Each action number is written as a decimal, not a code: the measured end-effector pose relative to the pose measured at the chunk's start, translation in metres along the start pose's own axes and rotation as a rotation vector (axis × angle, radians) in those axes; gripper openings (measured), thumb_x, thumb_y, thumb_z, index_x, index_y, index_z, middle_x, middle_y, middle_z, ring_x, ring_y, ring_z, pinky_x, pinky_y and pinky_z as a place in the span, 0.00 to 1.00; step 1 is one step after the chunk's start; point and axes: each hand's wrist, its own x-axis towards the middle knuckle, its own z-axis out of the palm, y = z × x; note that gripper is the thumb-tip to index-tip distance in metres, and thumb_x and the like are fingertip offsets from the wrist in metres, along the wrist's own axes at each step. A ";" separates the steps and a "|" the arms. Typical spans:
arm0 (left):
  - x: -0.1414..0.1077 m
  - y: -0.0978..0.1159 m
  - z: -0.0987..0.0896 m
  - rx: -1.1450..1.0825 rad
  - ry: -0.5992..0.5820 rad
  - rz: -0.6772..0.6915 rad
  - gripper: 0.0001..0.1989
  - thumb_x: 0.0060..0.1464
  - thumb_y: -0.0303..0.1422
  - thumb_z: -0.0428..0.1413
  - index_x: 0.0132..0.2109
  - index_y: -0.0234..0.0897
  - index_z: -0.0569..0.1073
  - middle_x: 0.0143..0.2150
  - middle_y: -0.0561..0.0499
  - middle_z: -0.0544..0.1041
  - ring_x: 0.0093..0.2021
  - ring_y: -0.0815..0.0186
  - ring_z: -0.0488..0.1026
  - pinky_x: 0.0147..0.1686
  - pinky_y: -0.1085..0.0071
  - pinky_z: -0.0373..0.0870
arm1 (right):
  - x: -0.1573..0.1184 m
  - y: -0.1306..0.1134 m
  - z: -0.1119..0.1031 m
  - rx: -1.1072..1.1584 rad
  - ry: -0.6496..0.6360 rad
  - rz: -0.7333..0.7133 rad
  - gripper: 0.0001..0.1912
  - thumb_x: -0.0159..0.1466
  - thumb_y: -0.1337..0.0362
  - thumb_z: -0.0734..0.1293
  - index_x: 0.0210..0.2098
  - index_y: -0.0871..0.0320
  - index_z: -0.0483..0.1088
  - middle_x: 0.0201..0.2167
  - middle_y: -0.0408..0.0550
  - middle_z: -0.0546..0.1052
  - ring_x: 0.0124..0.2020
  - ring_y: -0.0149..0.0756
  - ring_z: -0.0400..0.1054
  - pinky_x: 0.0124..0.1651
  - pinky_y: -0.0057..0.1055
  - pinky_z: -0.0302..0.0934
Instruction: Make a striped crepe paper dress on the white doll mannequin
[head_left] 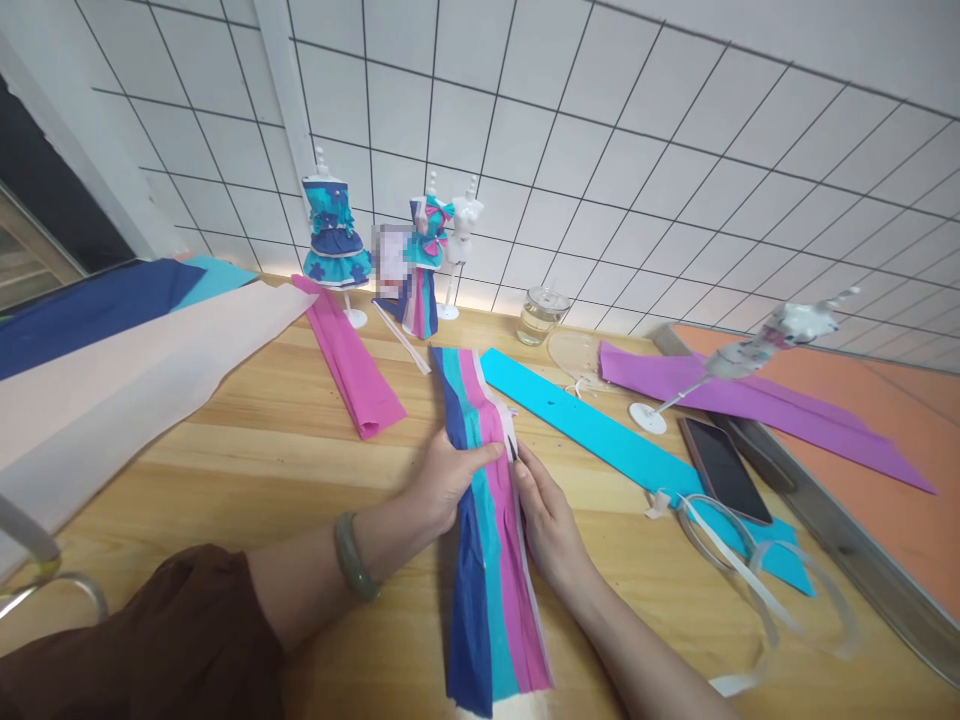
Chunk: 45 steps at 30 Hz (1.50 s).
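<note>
Within left hand (442, 482), striped strip (491, 570)

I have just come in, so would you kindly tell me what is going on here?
The left hand grips a striped strip over the table, thumb on top. The right hand is at the strip's pale right edge, where a small dark point shows, too little to identify. Beyond stand two dressed mannequins; a phone lies to the right.

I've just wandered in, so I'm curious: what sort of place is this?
Likely a craft corner, perhaps for miniature fashion: a small blue-dressed mannequin, a pink sheet, and a striped strip in the left hand.
</note>
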 end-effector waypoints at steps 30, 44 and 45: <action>-0.008 -0.001 0.004 0.054 -0.064 -0.072 0.22 0.40 0.28 0.64 0.45 0.33 0.72 0.40 0.44 0.79 0.37 0.59 0.77 0.39 0.63 0.74 | 0.001 -0.003 -0.003 0.042 0.012 0.023 0.27 0.66 0.51 0.57 0.61 0.55 0.58 0.62 0.47 0.61 0.63 0.39 0.54 0.65 0.39 0.46; -0.010 -0.005 0.006 0.040 -0.117 -0.011 0.24 0.43 0.29 0.64 0.50 0.34 0.71 0.48 0.43 0.77 0.47 0.57 0.74 0.48 0.63 0.70 | 0.001 -0.004 -0.003 0.010 0.041 0.000 0.26 0.66 0.52 0.57 0.60 0.55 0.60 0.61 0.47 0.63 0.62 0.38 0.55 0.65 0.39 0.45; -0.010 -0.006 0.005 0.041 -0.114 -0.007 0.24 0.43 0.29 0.63 0.49 0.33 0.71 0.47 0.43 0.77 0.46 0.57 0.74 0.48 0.63 0.70 | 0.001 -0.004 -0.003 0.013 0.039 -0.004 0.26 0.66 0.52 0.57 0.60 0.55 0.60 0.61 0.47 0.62 0.62 0.38 0.55 0.65 0.39 0.45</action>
